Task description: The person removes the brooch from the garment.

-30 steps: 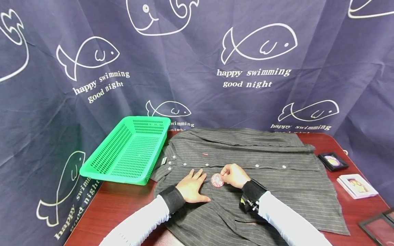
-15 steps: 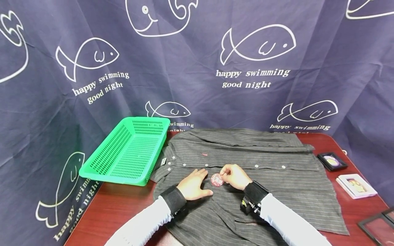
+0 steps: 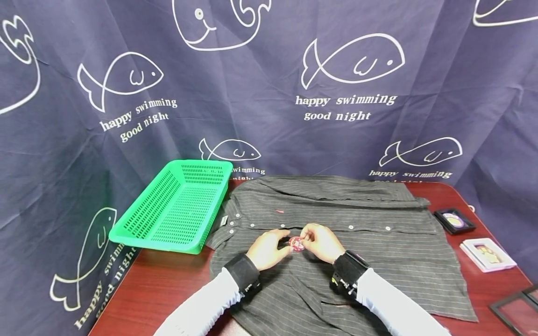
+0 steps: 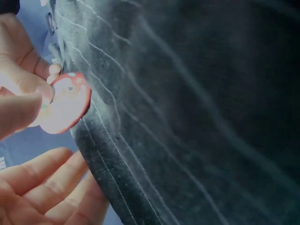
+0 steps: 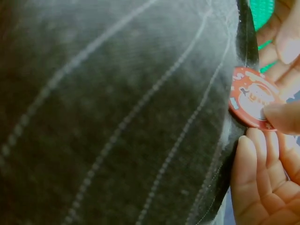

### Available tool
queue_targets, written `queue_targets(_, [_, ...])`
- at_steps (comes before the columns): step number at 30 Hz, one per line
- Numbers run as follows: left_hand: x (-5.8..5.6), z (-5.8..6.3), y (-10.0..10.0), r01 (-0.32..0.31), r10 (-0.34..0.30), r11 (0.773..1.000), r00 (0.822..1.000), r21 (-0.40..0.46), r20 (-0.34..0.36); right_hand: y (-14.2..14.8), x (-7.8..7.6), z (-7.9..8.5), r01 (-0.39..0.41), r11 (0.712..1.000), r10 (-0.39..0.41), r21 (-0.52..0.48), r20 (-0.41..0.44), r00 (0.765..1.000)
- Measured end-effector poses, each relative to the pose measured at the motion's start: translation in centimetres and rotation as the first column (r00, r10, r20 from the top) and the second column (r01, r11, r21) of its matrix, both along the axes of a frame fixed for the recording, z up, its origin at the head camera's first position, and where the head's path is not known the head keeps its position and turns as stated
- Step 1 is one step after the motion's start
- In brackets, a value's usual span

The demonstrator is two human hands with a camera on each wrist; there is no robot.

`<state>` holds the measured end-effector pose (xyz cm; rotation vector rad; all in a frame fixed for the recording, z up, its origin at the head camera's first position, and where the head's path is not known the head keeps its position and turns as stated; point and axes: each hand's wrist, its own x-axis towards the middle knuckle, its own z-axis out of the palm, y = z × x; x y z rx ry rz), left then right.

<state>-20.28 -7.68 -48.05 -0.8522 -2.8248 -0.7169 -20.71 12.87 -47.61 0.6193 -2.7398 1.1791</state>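
A round red badge (image 3: 297, 243) with a pale middle is at the chest of a dark striped shirt (image 3: 378, 270) spread on the table. My right hand (image 3: 321, 241) pinches the badge's right side; in the right wrist view its thumb lies on the face of the badge (image 5: 253, 101). My left hand (image 3: 266, 249) hovers just to the left, thumb and fingers apart around the badge's left side. In the left wrist view its fingers (image 4: 47, 187) are extended below the badge (image 4: 70, 101). The back of the badge is hidden.
A green plastic basket (image 3: 201, 240) stands at the left. Toward the right edge lie a black case (image 3: 455, 220) with a round badge, a stack of picture cards (image 3: 487, 254) and a dark-framed clear case (image 3: 519, 310). A printed blue curtain (image 3: 269, 93) hangs behind the table.
My left hand has come off its spread, flat position on the shirt and moved right, up to the badge's left side. My right hand keeps its pinch at nearly the same spot.
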Motion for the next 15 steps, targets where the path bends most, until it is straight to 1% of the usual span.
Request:
queue_targets(4, [-0.07, 0.23, 0.42, 0.010, -0.009, 0.999, 1.000, 0.038, -0.023, -0.25, 0.18, -0.01, 0.020, 0.998, -0.017, 0.057, -0.059, 0.998])
queue_targets(7, [-0.13, 0.30, 0.62, 0.014, -0.013, 0.999, 1.000, 0.047, -0.024, -0.36, 0.26, -0.03, 0.032, 0.995, -0.026, 0.091, -0.073, 0.997])
queue_targets(10, [-0.21, 0.24, 0.74, 0.014, -0.012, 0.999, 0.999, 0.052, -0.031, -0.41, 0.33, -0.05, 0.034, 0.994, -0.026, 0.103, -0.073, 0.997])
queue_targets(15, [-0.47, -0.12, 0.93, 0.000, 0.003, 0.999, 0.997, 0.040, -0.075, -0.48, 0.46, -0.05, 0.027, 0.993, -0.016, 0.115, -0.097, 0.995])
